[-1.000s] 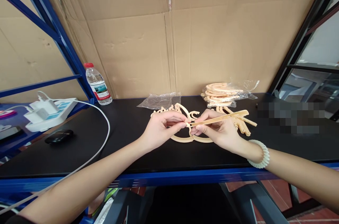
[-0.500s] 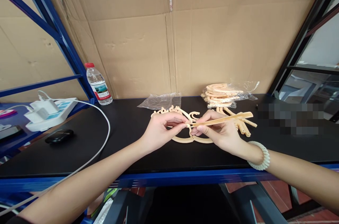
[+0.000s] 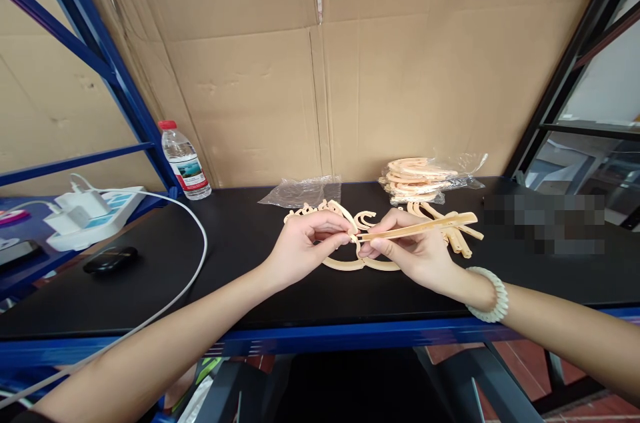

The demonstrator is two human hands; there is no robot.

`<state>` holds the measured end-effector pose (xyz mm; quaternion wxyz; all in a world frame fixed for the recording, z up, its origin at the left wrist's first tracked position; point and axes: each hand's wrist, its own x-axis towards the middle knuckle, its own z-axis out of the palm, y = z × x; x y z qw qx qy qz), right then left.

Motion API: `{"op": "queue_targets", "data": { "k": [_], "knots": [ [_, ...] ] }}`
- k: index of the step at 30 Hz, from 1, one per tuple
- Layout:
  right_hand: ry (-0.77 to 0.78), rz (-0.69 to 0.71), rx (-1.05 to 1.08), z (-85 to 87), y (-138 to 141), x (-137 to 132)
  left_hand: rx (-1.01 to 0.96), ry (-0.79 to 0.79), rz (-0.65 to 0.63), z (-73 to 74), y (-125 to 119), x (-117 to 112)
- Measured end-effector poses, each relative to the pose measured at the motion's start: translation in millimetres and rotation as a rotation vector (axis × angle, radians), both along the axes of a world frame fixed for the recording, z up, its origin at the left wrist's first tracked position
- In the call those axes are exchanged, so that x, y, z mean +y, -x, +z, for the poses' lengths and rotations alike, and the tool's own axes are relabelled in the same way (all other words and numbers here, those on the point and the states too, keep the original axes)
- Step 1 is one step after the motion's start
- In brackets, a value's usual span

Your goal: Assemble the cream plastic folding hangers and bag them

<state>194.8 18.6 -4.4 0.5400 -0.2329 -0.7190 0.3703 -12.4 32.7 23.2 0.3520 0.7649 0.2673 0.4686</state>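
My right hand (image 3: pixel 420 246) pinches a long, beige plastic strip (image 3: pixel 445 223) that looks like a hanger arm, its wide end pointing right. At the strip's left end, my left hand (image 3: pixel 307 243) holds a small beige plastic piece (image 3: pixel 353 238) between thumb and fingertips. The piece and the strip meet or nearly meet; the fingers partly cover the joint. Beneath the hands lie curved beige arms (image 3: pixel 343 265) on the black tabletop. Just behind is a C-shaped beige piece (image 3: pixel 365 218), and more hook-like pieces (image 3: pixel 313 209) sit behind my left hand.
Loose beige strips (image 3: pixel 460 241) lie right of my right hand. Behind them is a stack of beige pieces in clear plastic (image 3: pixel 417 179), with a clear bag (image 3: pixel 303 191) left of it. A water bottle (image 3: pixel 185 163), black mouse (image 3: pixel 111 259), white cable (image 3: pixel 203 236) and power strip (image 3: pixel 100 219) are leftward.
Both hands hold nearly the same pose. The small piece at the strip's left end has shifted or turned slightly between the fingertips; the view moved a little.
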Motion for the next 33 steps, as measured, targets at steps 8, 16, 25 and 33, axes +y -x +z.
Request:
{"op": "queue_targets", "data": {
  "k": [8, 16, 25, 33],
  "knots": [
    [0.001, 0.013, -0.002, 0.9, 0.1, -0.3, -0.006, -0.016, 0.001, 0.3, -0.8, -2.3],
    [0.017, 0.037, 0.018, 0.4, 1.7, -0.2, 0.002, -0.073, 0.033, 2.0, -1.2, -4.2],
    [0.016, 0.05, 0.017, -2.0, 5.1, 1.2, 0.002, -0.104, 0.029, 0.6, -4.4, -5.6],
    [0.026, 0.06, 0.047, 0.5, 4.1, -1.1, 0.013, -0.075, -0.028, 1.6, 1.0, -3.0]
  ]
}}
